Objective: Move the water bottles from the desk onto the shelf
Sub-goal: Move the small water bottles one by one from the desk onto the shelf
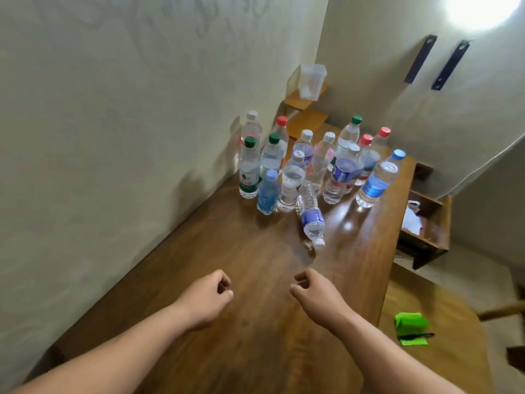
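Several clear water bottles (343, 172) with white, red, green and blue caps stand grouped at the far end of the brown wooden desk (241, 280). One bottle with a blue label (311, 217) lies on its side in front of the group, its cap towards me. Small wooden shelves (306, 120) are fixed in the wall corner behind them. My left hand (207, 300) and my right hand (315, 294) hover over the near desk, fingers curled loosely, holding nothing, well short of the bottles.
A clear plastic container (311, 81) sits on the upper corner shelf. A low open wooden cabinet (429, 223) with papers stands right of the desk. A green cloth with a dark pen (412, 331) lies on a lower surface at the right. The wall runs along the left.
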{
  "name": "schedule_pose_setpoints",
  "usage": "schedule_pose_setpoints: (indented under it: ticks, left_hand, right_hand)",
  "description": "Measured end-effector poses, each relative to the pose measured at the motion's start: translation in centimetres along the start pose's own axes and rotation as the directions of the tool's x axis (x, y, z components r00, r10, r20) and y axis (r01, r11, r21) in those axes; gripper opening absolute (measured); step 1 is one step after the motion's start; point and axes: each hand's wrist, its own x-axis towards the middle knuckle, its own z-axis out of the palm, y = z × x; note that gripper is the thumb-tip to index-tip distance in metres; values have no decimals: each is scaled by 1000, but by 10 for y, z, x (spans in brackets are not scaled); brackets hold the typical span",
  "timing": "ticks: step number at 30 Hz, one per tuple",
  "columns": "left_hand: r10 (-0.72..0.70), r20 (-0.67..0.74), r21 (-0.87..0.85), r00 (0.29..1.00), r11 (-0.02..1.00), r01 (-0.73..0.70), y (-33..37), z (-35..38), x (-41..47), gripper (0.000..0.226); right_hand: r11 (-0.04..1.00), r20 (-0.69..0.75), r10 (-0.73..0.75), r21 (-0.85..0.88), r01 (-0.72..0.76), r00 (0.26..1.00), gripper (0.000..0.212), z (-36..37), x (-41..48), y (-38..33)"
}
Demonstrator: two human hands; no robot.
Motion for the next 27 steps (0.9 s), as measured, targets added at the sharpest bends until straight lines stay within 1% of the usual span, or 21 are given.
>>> schedule_pose_setpoints:
  ticks: [4,6,10,11,13,15,17,18,20,23,24,27]
  left_hand:
    - [-63,-26,-17,998,998,63,44,25,52,25]
    - [-82,-32,-37,996,996,81,67,29,72,25]
    - [-88,-64,-24,994,996,87,101,28,108,29]
    - [-90,-76,-24,993,996,88,110,27,116,30]
    - [-88,-90,-28,992,996,86,126,25,130,31]
    - [-81,-92,-35,992,996,78,141,23,142,32]
    - [-55,-115,-33,992,998,52,153,24,150,32]
    - [-36,-132,-35,991,999,31,157,24,153,32]
    - [-6,-160,-44,987,999,-1,164,25,154,30]
    - [16,-160,-47,987,999,-24,166,27,147,29]
    - [23,-154,-43,988,999,-30,166,27,144,29]
    - [54,-143,-13,988,998,-56,163,26,132,31]
  right_hand:
    - [999,-111,-7,31,11,994,6,-35,57,41]
    - [999,-160,-5,33,10,987,7,-53,81,48]
    - [998,-236,-23,56,37,971,9,-85,130,41]
    - [998,-251,-31,47,44,967,18,-90,142,38]
    - [999,-254,-33,5,36,967,59,-94,164,30]
    - [1000,-215,-23,-10,21,976,96,-94,182,19]
    - [1000,-149,-11,-13,9,989,117,-89,195,6]
    - [1000,-120,3,-26,-6,993,121,-85,201,0]
    - [997,-89,38,-62,-44,995,119,-76,210,-9]
    - [995,-60,69,-65,-73,996,98,-68,217,-10]
    - [996,-46,70,-48,-72,996,94,-68,217,-7]
    - [995,-18,48,91,-46,999,99,-75,195,10]
